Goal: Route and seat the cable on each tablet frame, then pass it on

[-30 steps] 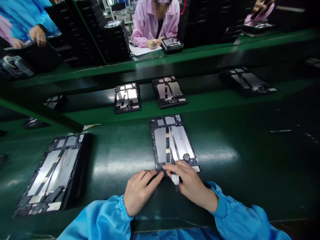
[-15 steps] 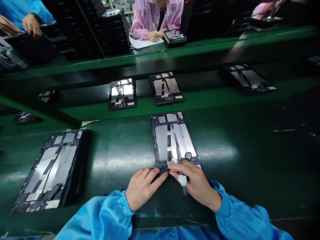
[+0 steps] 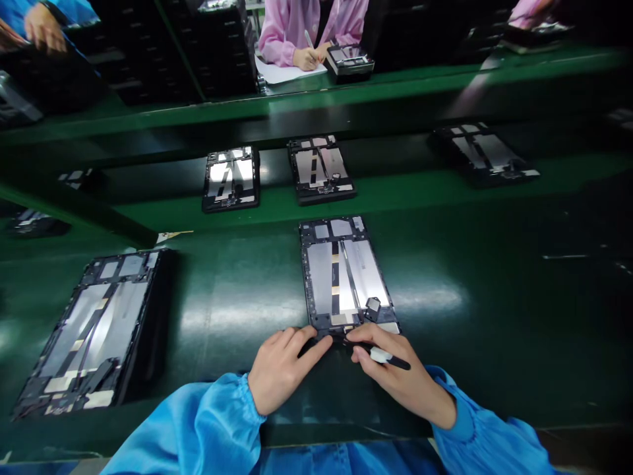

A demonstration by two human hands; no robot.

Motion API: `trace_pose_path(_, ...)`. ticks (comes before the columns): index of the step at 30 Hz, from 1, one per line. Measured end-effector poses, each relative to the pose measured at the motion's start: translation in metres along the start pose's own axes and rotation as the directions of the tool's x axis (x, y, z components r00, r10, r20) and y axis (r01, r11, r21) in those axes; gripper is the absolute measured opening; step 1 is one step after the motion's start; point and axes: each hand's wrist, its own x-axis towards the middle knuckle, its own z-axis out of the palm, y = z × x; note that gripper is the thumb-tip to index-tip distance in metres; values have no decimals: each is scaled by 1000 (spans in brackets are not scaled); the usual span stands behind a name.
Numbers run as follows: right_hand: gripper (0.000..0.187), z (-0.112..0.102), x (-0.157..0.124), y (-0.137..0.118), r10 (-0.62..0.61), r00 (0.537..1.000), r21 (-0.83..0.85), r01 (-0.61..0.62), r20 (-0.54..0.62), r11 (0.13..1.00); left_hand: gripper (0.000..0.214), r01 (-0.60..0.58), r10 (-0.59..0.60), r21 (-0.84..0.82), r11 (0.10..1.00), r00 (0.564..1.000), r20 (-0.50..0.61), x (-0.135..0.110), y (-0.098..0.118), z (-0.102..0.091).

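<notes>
An opened tablet (image 3: pixel 321 284) lies in front of me, its silvery inside facing up with dark ribbon cables running along it. My left hand (image 3: pixel 281 366) steadies its lower left corner, fingers curled over the edge and thumb pressed near the bottom middle. In my right hand (image 3: pixel 395 376) is a pair of black tweezers (image 3: pixel 383 356) with a white band, held low and nearly flat. Its tip reaches the tablet's bottom edge beside my left thumb; the exact contact is too small to make out. A small square part (image 3: pixel 372 306) sits tilted near the tablet's lower right.
Another opened tablet (image 3: pixel 93 330) lies on a dark block to the left. Farther back, several more rest on blocks along the green bench (image 3: pixel 237 277). A green post (image 3: pixel 123 227) slants in from the left. Across the bench, a person in pink (image 3: pixel 287 39) writes on paper.
The tweezers have swung from steep to nearly flat, tip now at the bottom edge. My right hand has turned with them. My left hand keeps its place; the view has tilted slightly.
</notes>
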Motion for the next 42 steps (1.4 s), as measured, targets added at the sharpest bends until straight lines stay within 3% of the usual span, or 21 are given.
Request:
trace_pose_path(3, 10, -5, 0, 2, -19, 999, -44, 18, -27, 999, 34, -1, 1, -1, 1000, 1000, -7, 0, 0, 0)
trace_pose_path(10, 13, -17, -8, 16, 84, 995, -21, -85, -47, 996, 36, -3, 3, 26, 1000, 1000, 0, -4, -3, 0)
trace_pose_path(15, 17, -10, -7, 11, 82, 995, 121, -87, 49, 989, 31, -56, 55, -21, 998, 997, -45, -5, -9, -4)
trace_pose_path(20, 19, -7, 1, -3, -22, 991, 94, 10, 135, 996, 28, -41, 37, -42, 998, 996, -77, -3, -9, -5)
trace_pose_path(24, 17, -8, 4, -9, -35, 985, 81, 21, 171, 996, 27, -54, 50, -35, 998, 995, -87, -2, -11, -5)
trace_pose_path(28, 15, -10, 0, -5, 101, 983, 151, -125, 155, 981, 27, -58, 55, -40, 998, 996, -76, -2, -6, -9)
trace_pose_path(31, 16, -16, -10, 5, 252, 961, 216, -271, 111, 938, 27, -93, 89, -90, 992, 995, -47, -3, 10, -11)
trace_pose_path(35, 17, -22, -23, 13, 313, 939, 90, -328, 145, 940, 27, -235, 242, -155, 960, 970, 30, -3, 32, -5)
trace_pose_path(39, 13, -20, -25, 11, 221, 967, -108, -208, 129, 972, 29, -292, 308, -148, 945, 947, 96, -2, 37, 3)
trace_pose_path(42, 12, -18, -22, 8, 174, 974, -149, -152, 147, 977, 30, -292, 308, -134, 947, 944, 119, -2, 34, 4)
